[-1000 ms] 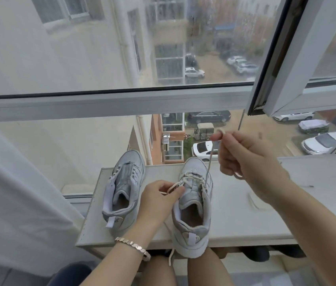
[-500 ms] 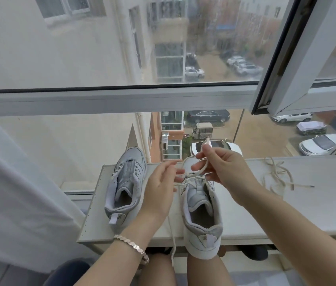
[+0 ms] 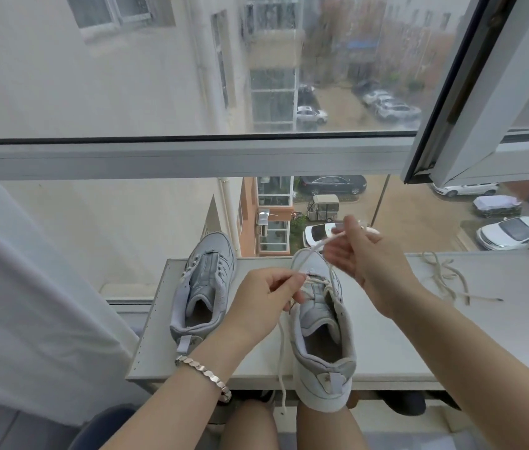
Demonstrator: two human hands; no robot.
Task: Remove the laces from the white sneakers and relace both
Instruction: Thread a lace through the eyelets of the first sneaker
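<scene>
Two white sneakers stand on the white shelf (image 3: 419,336) by the window. The left hand (image 3: 263,300) pinches a lace (image 3: 316,250) at the eyelets of the nearer sneaker (image 3: 321,352), whose heel juts over the shelf edge. The right hand (image 3: 364,254), fingers curled, holds that lace raised above the toe. The other sneaker (image 3: 204,287) stands unlaced to the left. A loose lace (image 3: 448,277) lies well to the right.
</scene>
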